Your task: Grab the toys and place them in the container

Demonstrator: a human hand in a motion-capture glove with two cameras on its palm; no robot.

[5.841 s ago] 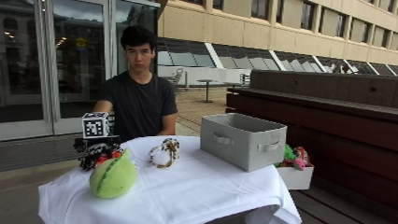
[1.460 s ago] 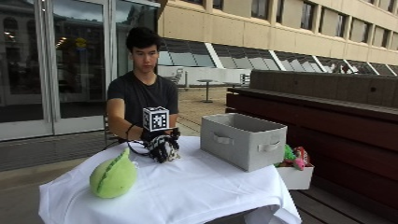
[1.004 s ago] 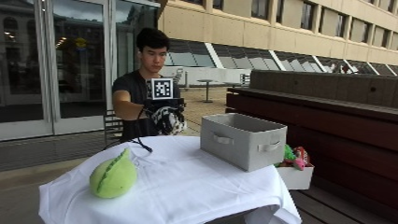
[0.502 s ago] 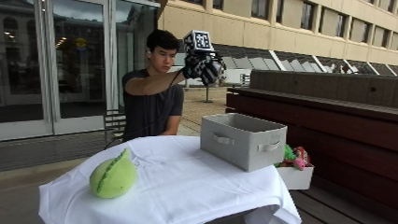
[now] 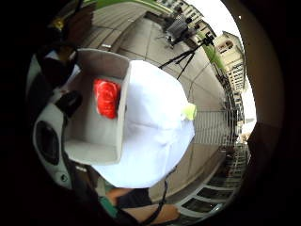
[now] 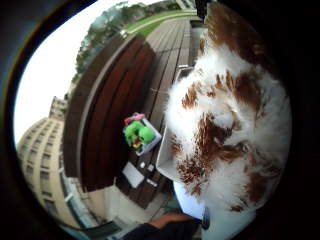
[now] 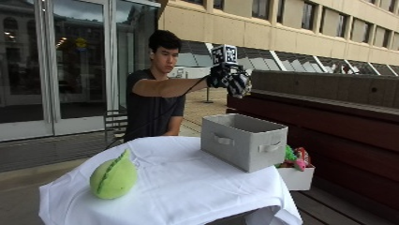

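Near edge of the table (image 7: 187, 197), covered with a white cloth: a green plush toy (image 7: 113, 177) lay on the cloth, well apart from the container. In the little-finger palm view it showed only as a small green spot (image 5: 189, 111) at the far rim of the cloth.

Further back on the table stood the grey fabric container (image 7: 243, 140), open top, handles on its sides. Little-finger palm view looked straight down into it (image 5: 89, 150): one red toy (image 5: 106, 97) lay on its floor, near one wall.

Beside the table, by the wooden bench, a small white box (image 7: 295, 177) held green and pink toys (image 7: 293, 157); the thumb-side view showed the same box (image 6: 146, 142) with the green ones (image 6: 137, 135) inside.

Above the container, raised high: gloved right hand (image 7: 225, 78), arm stretched out from the seated person behind the table. Fingers were curled round a white-and-brown plush toy (image 7: 239, 84), which hung at the hand, well above the container's opening and not touching it. Thumb-side palm view was mostly filled with that toy's white fur with brown patches (image 6: 230, 130), close against the palm.

Behind: glass doors and a building front.
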